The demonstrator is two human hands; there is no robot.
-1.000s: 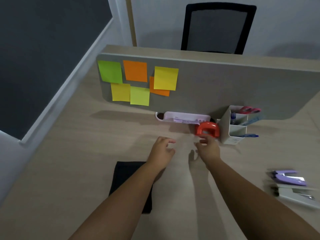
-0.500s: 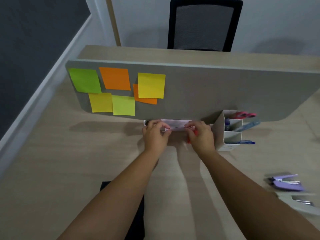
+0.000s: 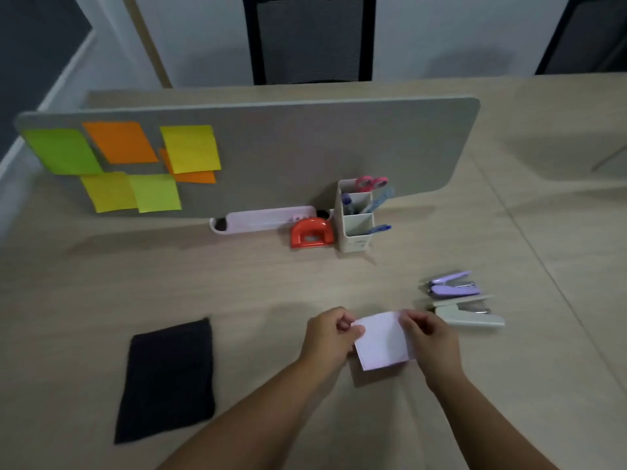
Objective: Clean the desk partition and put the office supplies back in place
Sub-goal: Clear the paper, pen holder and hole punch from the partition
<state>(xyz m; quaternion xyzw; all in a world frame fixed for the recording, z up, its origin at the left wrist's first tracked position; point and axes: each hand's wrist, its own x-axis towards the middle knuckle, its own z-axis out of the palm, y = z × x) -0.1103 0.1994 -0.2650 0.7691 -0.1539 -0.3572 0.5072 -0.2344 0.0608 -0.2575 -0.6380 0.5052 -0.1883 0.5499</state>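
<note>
A grey desk partition (image 3: 305, 147) stands across the wooden desk, with several green, orange and yellow sticky notes (image 3: 190, 149) on its left part. Near the desk's front, my left hand (image 3: 330, 335) and my right hand (image 3: 429, 337) both pinch a pale lilac pad of paper (image 3: 381, 340) by its two upper corners, just above the desk. A white tray (image 3: 261, 220), an orange hole punch (image 3: 310, 232) and a white pen holder (image 3: 354, 215) sit at the partition's foot.
A black cloth (image 3: 168, 378) lies flat at the front left. A lilac stapler (image 3: 453, 284) and a pale green stapler (image 3: 470, 312) lie just right of my right hand. A black chair (image 3: 308, 39) stands behind the desk.
Both hands reached to the tray at the partition, took the lilac paper pad out, and drew it back toward the front of the desk. The camera tilted right.
</note>
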